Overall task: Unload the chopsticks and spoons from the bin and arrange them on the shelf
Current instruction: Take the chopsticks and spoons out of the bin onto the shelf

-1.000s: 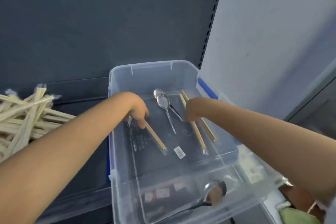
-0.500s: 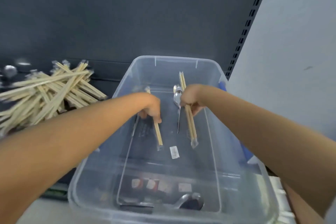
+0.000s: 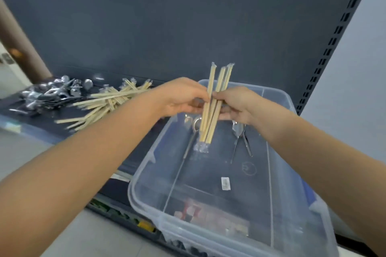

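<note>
Above the clear plastic bin [image 3: 146, 175], my left hand [image 3: 181, 98] and my right hand [image 3: 236, 102] meet around a small bundle of wrapped wooden chopsticks [image 3: 211, 119], held nearly upright. Both hands grip the bundle at its middle. On the bin's floor lie a spoon [image 3: 195, 129] under the bundle and two more spoons [image 3: 240, 133] to the right. On the dark shelf [image 3: 52, 123] at the left sit a loose pile of wrapped chopsticks [image 3: 104, 104] and a heap of metal spoons [image 3: 52, 92].
The shelf's dark back panel [image 3: 167, 33] rises behind everything, with a slotted upright [image 3: 330, 48] at the right. A pale wall lies beyond it. A white label [image 3: 225, 183] sticks to the bin's floor. The shelf's front edge carries price tags [image 3: 125, 217].
Both hands have lifted their chopsticks out of the bin and brought them together into one bundle above it. The view has swung left, showing more of the shelf.
</note>
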A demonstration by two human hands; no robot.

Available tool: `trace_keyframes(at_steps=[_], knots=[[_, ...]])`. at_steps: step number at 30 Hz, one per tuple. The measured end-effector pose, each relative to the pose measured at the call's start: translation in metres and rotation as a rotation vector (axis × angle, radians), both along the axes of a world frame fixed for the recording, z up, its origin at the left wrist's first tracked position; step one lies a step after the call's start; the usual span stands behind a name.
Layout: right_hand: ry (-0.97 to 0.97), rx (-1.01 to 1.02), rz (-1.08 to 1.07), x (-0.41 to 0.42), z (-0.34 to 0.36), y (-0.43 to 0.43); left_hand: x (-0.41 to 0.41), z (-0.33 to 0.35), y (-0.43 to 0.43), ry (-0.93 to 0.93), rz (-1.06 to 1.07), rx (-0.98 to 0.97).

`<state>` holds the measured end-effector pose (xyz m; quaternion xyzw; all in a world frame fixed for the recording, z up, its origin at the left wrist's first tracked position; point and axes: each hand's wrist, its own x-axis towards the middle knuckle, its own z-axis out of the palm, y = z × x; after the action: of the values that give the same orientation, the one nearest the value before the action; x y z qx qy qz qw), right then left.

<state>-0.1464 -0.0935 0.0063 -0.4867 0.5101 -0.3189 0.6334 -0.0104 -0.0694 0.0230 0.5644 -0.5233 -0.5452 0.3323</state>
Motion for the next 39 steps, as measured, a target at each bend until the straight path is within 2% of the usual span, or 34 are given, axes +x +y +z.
trace_keyframes(at_steps=[4, 8, 10, 14, 17, 20, 24, 26, 28, 31, 35, 39], knots=[[-0.146, -0.007, 0.013, 0.063, 0.025, 0.014, 0.056, 0.011, 0.023, -0.059, 0.034, -0.133], [-0.129, -0.037, 0.055, 0.135, 0.035, 0.023, 0.13, 0.013, 0.039, -0.167, 0.081, -0.212], [-0.103, -0.037, 0.082, 0.18, 0.034, 0.026, 0.173, 0.01, 0.045, -0.149, 0.093, -0.204], [0.039, -0.043, 0.155, 0.269, 0.026, 0.03, 0.26, -0.004, 0.048, -0.107, 0.158, -0.217], [0.144, -0.01, 0.157, 0.319, 0.01, 0.022, 0.312, -0.02, 0.041, -0.133, 0.126, -0.226], [0.273, -0.034, 0.133, 0.344, -0.008, 0.006, 0.345, -0.04, 0.024, -0.183, 0.097, -0.219], [0.469, -0.186, 0.047, 0.351, -0.029, -0.032, 0.368, -0.071, -0.027, -0.228, 0.105, -0.226], [0.757, -0.405, 0.051, 0.351, -0.045, -0.061, 0.373, -0.086, -0.056, -0.317, 0.114, -0.27], [0.978, -0.574, 0.153, 0.353, -0.063, -0.085, 0.373, -0.097, -0.08, -0.401, 0.097, -0.308], [1.204, -0.607, 0.358, 0.359, -0.092, -0.108, 0.375, -0.107, -0.109, -0.633, -0.021, -0.422], [1.331, -0.69, 0.344, 0.367, -0.107, -0.118, 0.39, -0.115, -0.138, -1.108, -0.241, -0.72], [1.377, -0.67, 0.388, 0.369, -0.106, -0.119, 0.397, -0.125, -0.153, -1.207, -0.308, -0.791]])
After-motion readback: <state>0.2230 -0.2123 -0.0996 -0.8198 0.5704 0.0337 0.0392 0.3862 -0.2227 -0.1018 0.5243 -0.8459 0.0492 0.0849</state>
